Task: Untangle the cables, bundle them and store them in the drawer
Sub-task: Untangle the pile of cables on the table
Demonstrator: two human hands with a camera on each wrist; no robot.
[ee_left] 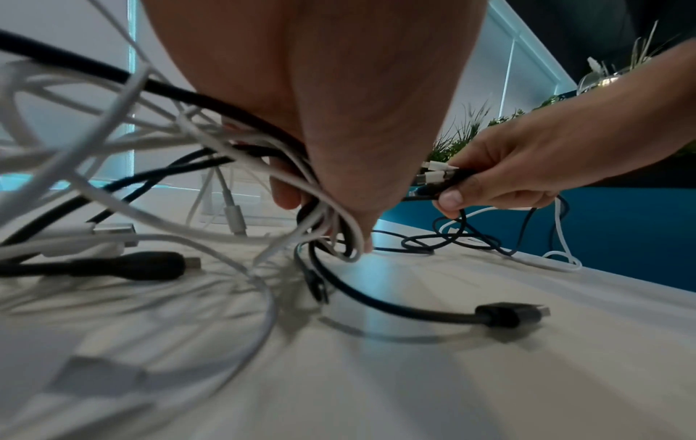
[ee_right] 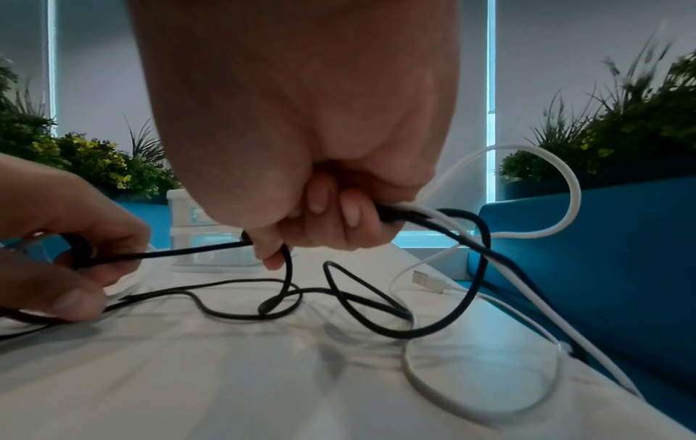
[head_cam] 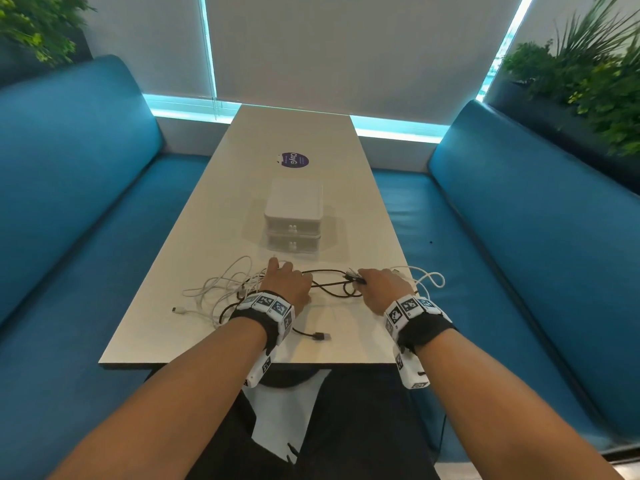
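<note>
A tangle of white cables (head_cam: 221, 289) and black cables (head_cam: 329, 282) lies on the near end of the white table (head_cam: 242, 168). My left hand (head_cam: 289, 282) grips a bunch of white and black cable strands (ee_left: 331, 226) in the middle of the tangle. My right hand (head_cam: 379, 284) holds several cable ends together, their plugs (ee_left: 437, 175) sticking out toward the left hand. In the right wrist view the fingers (ee_right: 331, 208) curl round black and white strands (ee_right: 414, 214). A white two-drawer box (head_cam: 293, 216) stands behind the hands, both drawers shut.
A black USB plug (head_cam: 320, 336) lies loose near the front edge. A white loop (head_cam: 431, 280) hangs over the table's right edge. A round purple sticker (head_cam: 293, 160) is further back. Blue bench seats (head_cam: 485, 237) flank the table, with plants (head_cam: 588, 81) behind.
</note>
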